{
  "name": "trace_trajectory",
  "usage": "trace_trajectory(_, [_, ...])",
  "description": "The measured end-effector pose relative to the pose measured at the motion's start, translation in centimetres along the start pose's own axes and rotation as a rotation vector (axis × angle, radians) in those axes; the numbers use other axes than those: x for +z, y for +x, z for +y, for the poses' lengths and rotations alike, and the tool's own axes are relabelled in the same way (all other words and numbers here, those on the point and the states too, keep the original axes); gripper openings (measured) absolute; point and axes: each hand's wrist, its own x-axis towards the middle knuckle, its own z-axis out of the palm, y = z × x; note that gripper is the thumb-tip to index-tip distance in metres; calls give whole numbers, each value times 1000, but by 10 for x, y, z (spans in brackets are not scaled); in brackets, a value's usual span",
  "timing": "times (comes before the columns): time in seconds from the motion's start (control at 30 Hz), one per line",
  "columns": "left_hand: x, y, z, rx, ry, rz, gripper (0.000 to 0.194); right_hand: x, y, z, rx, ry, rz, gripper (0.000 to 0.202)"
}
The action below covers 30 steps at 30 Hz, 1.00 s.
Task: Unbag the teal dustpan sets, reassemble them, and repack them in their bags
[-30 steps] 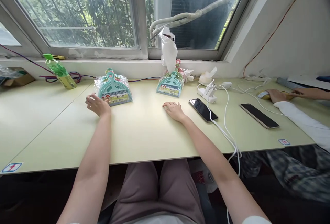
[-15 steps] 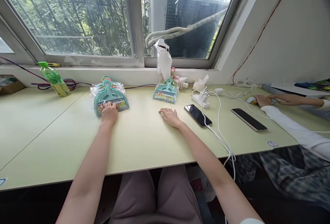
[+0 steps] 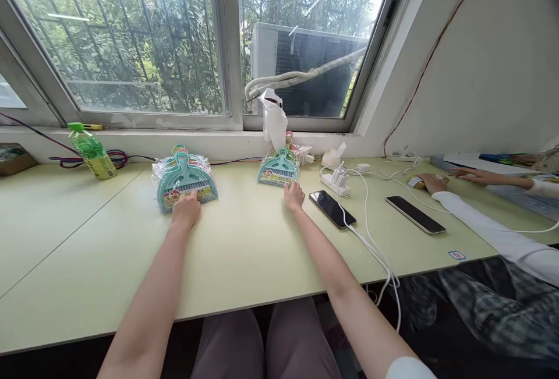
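Two stacks of mint-green dustpan and brush sets in clear plastic wrap lie on the table. My left hand [image 3: 186, 209] is closed at the front edge of the left dustpan and brush set [image 3: 186, 176], its fingers curled against the label strip. My right hand [image 3: 294, 195] has curled fingers at the lower right corner of the right dustpan and brush set [image 3: 279, 168]; its fingertips are partly hidden there. Pink handles show behind the green ones in both stacks.
A green-capped bottle [image 3: 92, 152] stands at the left by coiled cables. Behind the right stack is a torn white wrapper [image 3: 275, 120]. A phone [image 3: 332, 209], a power strip [image 3: 335, 183] and a second phone [image 3: 414, 215] lie rightward. Another person's hands [image 3: 433, 183] are at far right.
My right hand has moved from lying spread on the table to the right stack's corner, its fingers now curled. My left hand stays at the left stack. The camera view has tilted up a little.
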Motion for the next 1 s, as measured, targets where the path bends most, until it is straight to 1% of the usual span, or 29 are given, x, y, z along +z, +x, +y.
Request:
trace_trajectory(0.13, [-3, -2, 1, 3, 0, -14, 35, 3, 9, -3, 139, 34, 138, 48])
trace_trajectory(0.17, [-3, -2, 1, -1, 1, -13, 34, 4, 11, -4, 152, 7, 139, 50])
trace_trajectory(0.27, [-1, 0, -1, -5, -2, -6, 33, 8, 17, -3, 123, -77, 69, 61])
trace_trajectory(0.33, [2, 2, -3, 6, -8, 0, 33, 9, 21, -2, 124, -65, 60, 64])
trace_trajectory(0.4, [5, 3, -4, 17, -2, 10, 34, 9, 24, 0, 148, -24, 89, 60])
trace_trajectory(0.47, [5, 3, -4, 29, 28, 28, 35, 6, 25, 2, 153, 5, 105, 51])
trace_trajectory(0.6, [5, 2, -3, 59, 83, 64, 35, -3, 18, 3, 143, 31, 98, 35])
trace_trajectory(0.67, [4, 3, -3, 60, 81, 77, 35, -6, 11, 0, 152, 24, 107, 33])
trace_trajectory(0.77, [5, 3, -3, 58, 67, 88, 35, -6, 2, -6, 158, -23, 142, 36])
trace_trajectory(0.87, [4, 2, -4, 62, 60, 77, 34, -2, -3, -10, 117, -101, 79, 35])
trace_trajectory(0.93, [2, 1, -4, 62, 56, 66, 34, 0, -4, -11, 83, -117, 17, 34])
trace_trajectory(1.0, [1, 0, -4, 58, 53, 64, 34, -1, -5, -11, 62, -115, -5, 32])
